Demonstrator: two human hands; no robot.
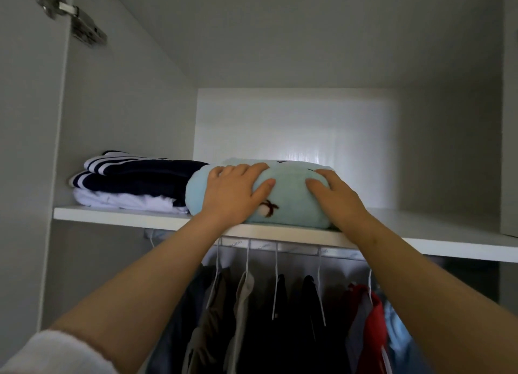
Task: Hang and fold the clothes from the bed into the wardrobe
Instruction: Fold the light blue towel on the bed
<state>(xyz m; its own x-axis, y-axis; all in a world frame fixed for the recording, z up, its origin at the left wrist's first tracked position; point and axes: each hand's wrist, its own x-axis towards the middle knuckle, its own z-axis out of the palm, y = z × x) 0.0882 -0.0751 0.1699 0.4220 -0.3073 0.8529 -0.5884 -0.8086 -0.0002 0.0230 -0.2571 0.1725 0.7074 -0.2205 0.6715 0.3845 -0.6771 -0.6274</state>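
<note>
- White wardrobe walls close in all around one long white wooden shelf.
- On the shelf, at its front edge and near the middle, lies the soft light-blue folded fluffy cloth with little dark marks on it.
- The left hand lies flat on the left front of the blue cloth, with its fingers wide and straight.
- The right hand lies flat on the right front of the blue cloth, fingers wide too. The hands press on it and do not curl round it.
- Also on the shelf, at its left end and touching the blue cloth, sits a pile of folded dark-blue clothes with white stripes. A folded white cloth is at the bottom of that pile.
- Under the shelf runs a shiny metal rail. Thin white hangers hook on it.
- Below the shelf hang dark clothes, a tan coat and a red top.
- High above the shelf, on the left, is a silver metal door hinge.
- Far below the shelf, in the left corner, a fuzzy white sleeve shows.
</note>
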